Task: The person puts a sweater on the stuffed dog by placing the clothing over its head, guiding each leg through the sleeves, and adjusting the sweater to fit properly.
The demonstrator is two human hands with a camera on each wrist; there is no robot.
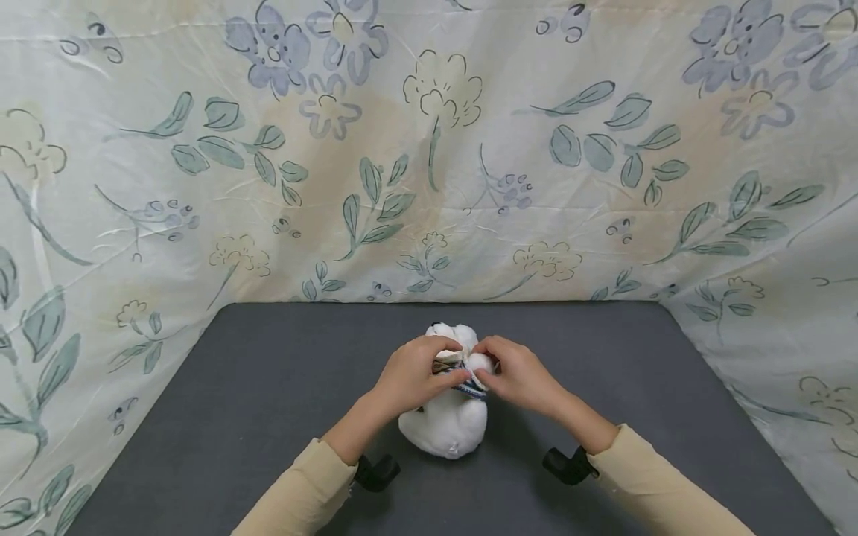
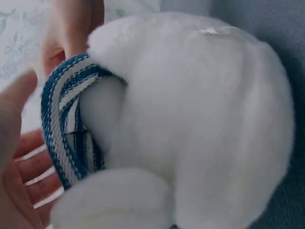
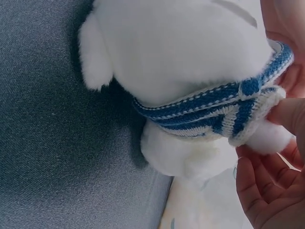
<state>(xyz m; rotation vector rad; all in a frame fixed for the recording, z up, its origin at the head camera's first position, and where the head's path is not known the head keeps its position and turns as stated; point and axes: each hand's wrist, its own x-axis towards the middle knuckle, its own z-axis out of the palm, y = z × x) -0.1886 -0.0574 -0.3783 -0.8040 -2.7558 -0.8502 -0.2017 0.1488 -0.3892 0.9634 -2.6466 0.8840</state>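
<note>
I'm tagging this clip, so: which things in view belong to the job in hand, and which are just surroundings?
In the job:
white soft toy
striped knitted garment on it
left hand
right hand

Just surroundings:
dark grey table
flowered cloth
black wrist gear, worn

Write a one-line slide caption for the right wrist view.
The right hand grips the rounded limb of a white plush toy at the edge of its blue-and-white knitted garment.

No lettering, number, brand or sign could be read in your three views; the small white tab (image 2: 209, 31) on the plush toy (image 1: 444, 426) between your left hand (image 1: 417, 376) and right hand (image 1: 521, 378) showed no legible print.
</note>
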